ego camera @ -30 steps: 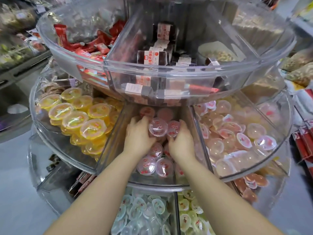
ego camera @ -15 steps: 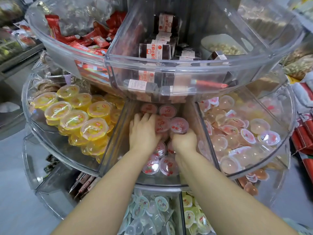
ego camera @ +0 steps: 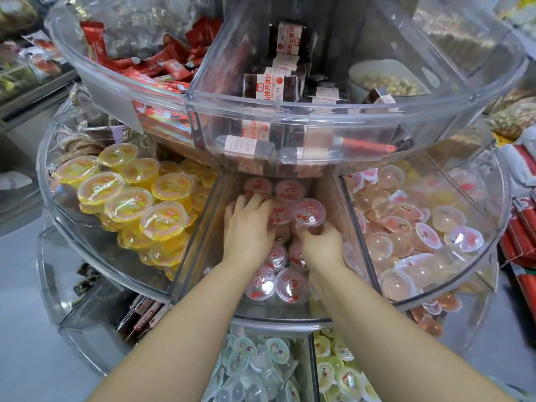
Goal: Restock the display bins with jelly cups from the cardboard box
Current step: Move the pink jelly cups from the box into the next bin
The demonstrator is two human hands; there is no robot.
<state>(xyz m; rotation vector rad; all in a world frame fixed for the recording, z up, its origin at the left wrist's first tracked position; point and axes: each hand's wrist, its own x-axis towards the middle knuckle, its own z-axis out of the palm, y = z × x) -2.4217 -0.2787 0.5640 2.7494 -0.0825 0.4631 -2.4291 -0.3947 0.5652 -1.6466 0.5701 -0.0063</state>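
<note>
Both of my hands are inside the middle wedge bin of a clear round display, among pink cherry jelly cups. My left hand lies flat with its fingers spread over the cups, pressing on them. My right hand is curled around the base of one cherry jelly cup, which stands upright above the pile. More cherry cups sit at the back under the upper tier. The cardboard box is not in view.
Yellow jelly cups fill the left wedge and pale pink ones the right. The upper tier overhangs my hands, holding red packets and brown bars. The lower tier holds white-lidded cups. Grey floor lies to the left.
My right hand has drawn back and closed around one cherry cup. My left hand has shifted slightly forward and stays flat on the pile. The camera moved a little closer.
</note>
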